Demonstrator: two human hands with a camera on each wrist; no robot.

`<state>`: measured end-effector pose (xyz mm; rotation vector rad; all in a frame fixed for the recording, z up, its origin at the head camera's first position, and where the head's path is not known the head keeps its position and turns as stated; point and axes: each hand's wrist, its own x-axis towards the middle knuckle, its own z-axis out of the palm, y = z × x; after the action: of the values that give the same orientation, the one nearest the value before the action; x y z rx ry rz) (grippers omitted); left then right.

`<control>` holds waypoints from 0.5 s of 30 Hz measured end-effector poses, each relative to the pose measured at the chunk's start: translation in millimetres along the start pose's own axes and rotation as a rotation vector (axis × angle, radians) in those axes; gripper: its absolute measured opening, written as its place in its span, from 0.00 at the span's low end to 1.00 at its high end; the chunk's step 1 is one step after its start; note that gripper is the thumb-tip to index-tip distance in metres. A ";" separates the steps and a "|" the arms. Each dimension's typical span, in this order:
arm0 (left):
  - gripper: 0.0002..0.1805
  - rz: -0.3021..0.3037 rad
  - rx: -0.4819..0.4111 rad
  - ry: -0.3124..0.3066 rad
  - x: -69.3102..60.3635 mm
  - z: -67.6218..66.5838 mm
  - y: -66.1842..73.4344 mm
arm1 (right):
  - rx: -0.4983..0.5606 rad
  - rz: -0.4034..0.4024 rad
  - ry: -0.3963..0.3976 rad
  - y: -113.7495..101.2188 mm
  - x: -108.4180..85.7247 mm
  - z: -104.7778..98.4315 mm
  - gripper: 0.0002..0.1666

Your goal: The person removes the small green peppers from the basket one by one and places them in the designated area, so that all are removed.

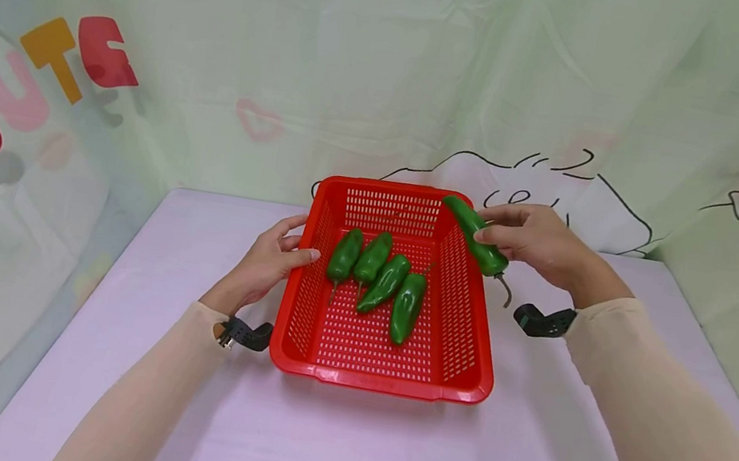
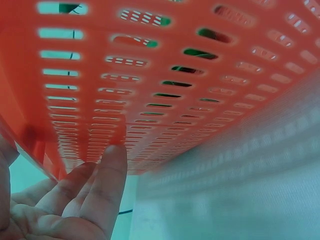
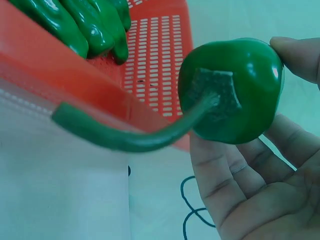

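Note:
A red perforated basket (image 1: pixel 382 382) holds several green peppers (image 1: pixel 407 309), lying side by side. Above its right rim, the right hand (image 1: pixel 541 246) pinches one long green pepper (image 1: pixel 473 235) between thumb and fingers, stem hanging toward the lower right. In the right wrist view that pepper (image 3: pixel 235 90) shows its stem end, with the thumb on one side and fingers beneath. The left hand (image 1: pixel 267 259) grips the basket's left rim, thumb over the edge. Seen in the left wrist view, the fingers (image 2: pixel 111 175) touch the basket's outer wall (image 2: pixel 125 110).
The basket stands on a pale lilac table (image 1: pixel 349 453). Behind it hangs a light green printed cloth (image 1: pixel 395 65) with letters and drawings. Each wrist wears a black strap-mounted device, the right one (image 1: pixel 543 323) beside the basket's right side.

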<state>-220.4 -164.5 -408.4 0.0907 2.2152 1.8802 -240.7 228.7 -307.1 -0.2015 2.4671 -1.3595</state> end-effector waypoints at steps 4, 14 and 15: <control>0.40 0.000 -0.002 -0.002 -0.9 0.1 0.7 | 0.019 0.007 0.015 7.0 0.7 -5.5 0.31; 0.40 0.004 -0.006 -0.008 -2.4 -0.6 0.8 | 0.038 0.056 0.063 21.6 2.2 -16.9 0.33; 0.40 0.002 -0.005 -0.006 -2.3 -0.4 0.9 | 0.044 0.063 0.066 23.1 2.5 -17.6 0.33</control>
<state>-218.3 -165.2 -407.1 0.0976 2.2072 1.8849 -248.3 254.5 -318.3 -0.0694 2.4721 -1.4141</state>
